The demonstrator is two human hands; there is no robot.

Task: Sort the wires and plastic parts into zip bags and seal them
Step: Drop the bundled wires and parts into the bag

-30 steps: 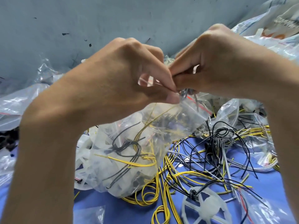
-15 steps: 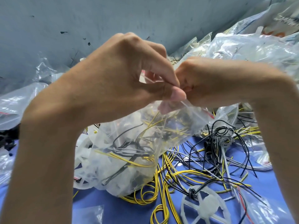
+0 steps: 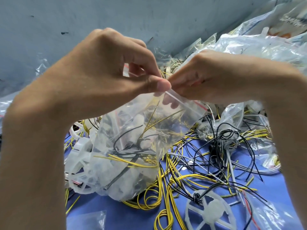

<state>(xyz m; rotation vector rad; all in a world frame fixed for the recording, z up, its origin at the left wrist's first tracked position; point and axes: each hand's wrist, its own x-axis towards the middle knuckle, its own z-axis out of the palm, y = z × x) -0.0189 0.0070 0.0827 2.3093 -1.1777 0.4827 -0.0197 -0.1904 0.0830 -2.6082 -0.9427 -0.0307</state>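
Hanging zip bag (image 3: 132, 146), both hands pinching top

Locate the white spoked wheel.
Head view, lower right: the wheel lies on the blue table, right of the yellow wire loops, a black knot on its rim.

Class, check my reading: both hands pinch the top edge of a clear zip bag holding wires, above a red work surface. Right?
No: the head view shows the work surface is blue, not red. Otherwise right: the left hand and right hand pinch the top edge of the clear zip bag holding wires.
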